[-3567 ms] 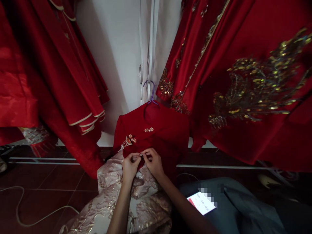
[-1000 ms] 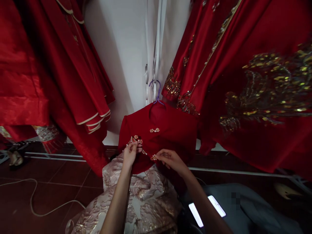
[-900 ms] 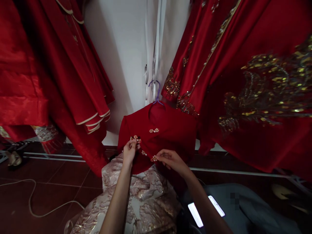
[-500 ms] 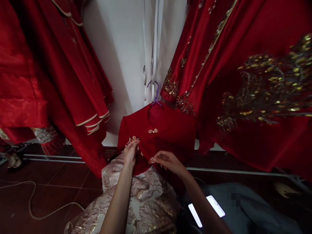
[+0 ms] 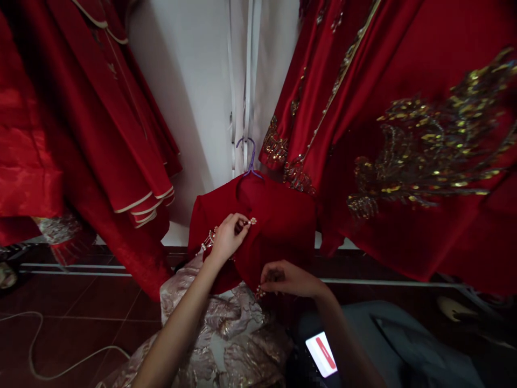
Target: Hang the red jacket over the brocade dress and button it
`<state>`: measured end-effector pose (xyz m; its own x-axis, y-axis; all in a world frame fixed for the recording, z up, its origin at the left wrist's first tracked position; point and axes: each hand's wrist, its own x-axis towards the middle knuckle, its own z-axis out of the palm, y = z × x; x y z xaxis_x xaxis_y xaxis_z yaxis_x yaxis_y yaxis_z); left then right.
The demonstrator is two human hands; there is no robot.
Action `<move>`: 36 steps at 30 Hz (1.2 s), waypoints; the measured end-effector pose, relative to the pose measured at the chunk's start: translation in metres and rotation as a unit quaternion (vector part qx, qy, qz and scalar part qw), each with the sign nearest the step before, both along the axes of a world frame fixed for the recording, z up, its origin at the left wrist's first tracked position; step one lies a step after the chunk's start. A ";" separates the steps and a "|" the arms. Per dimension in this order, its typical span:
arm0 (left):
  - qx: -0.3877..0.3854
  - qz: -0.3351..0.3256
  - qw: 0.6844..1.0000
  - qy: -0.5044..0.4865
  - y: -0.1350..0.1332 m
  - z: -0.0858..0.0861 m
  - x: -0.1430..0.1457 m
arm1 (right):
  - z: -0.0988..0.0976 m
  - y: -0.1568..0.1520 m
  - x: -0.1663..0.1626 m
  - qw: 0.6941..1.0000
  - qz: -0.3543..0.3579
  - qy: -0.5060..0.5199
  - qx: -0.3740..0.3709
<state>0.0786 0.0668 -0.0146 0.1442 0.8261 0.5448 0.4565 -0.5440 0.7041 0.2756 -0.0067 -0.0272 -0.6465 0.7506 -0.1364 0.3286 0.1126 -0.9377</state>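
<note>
A short red jacket (image 5: pixel 283 215) hangs from a purple hanger (image 5: pixel 251 161) in front of me. My left hand (image 5: pixel 230 237) lies over its front, thumb and fingers pinching a pearl-beaded fastener (image 5: pixel 252 221) below the neckline. Lower down, my right hand (image 5: pixel 288 279) has its fingers curled together at the jacket's front edge, gripping a second beaded fastener (image 5: pixel 259 292). A beaded ornament with hanging strands (image 5: pixel 209 240) shows on the jacket left of my left hand. What lies under my left palm is hidden.
Red garments with pale piping (image 5: pixel 141 202) hang at left, and a sequinned red garment (image 5: pixel 428 161) hangs at right. Shiny pale brocade fabric (image 5: pixel 218 334) covers the area below me. A lit phone (image 5: pixel 322 354) lies at lower right. A white cable (image 5: pixel 36 345) crosses the floor.
My left hand has moved up and right across the jacket, onto the upper fastener. My right hand has shifted slightly down and right with the lower fastener. The camera view has turned slightly.
</note>
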 end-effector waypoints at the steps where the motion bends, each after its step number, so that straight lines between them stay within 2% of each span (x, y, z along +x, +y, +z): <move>1: 0.025 0.006 0.999 0.044 -0.001 0.004 0.002 | -0.001 0.000 0.000 1.000 0.000 0.001 0.002; 9: 0.121 0.037 0.956 0.265 0.013 0.020 -0.001 | -0.003 0.000 0.001 1.000 0.000 0.009 0.003; 16: 0.163 -0.025 0.925 0.344 0.016 0.039 -0.006 | 0.000 -0.003 -0.003 1.000 0.002 -0.007 0.024; 20: 0.187 -0.063 0.920 0.338 0.012 0.044 -0.006 | 0.007 -0.005 -0.007 0.998 -0.029 0.041 0.024; 26: 0.177 -0.110 0.937 0.280 0.008 0.047 -0.007 | 0.010 -0.003 -0.010 0.994 -0.074 0.060 0.055; 33: 0.195 -0.068 0.931 0.302 0.005 0.045 -0.008 | 0.002 0.000 -0.010 0.989 -0.098 0.087 0.069; 36: 0.210 -0.034 0.929 0.303 0.003 0.043 -0.010 | 0.012 0.012 -0.019 0.977 -0.142 0.141 0.080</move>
<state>0.0684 0.0699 0.0285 0.5739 0.5360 0.6191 0.6536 -0.7553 0.0480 0.2566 0.0055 -0.0152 -0.4040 0.9023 0.1507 0.0999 0.2072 -0.9732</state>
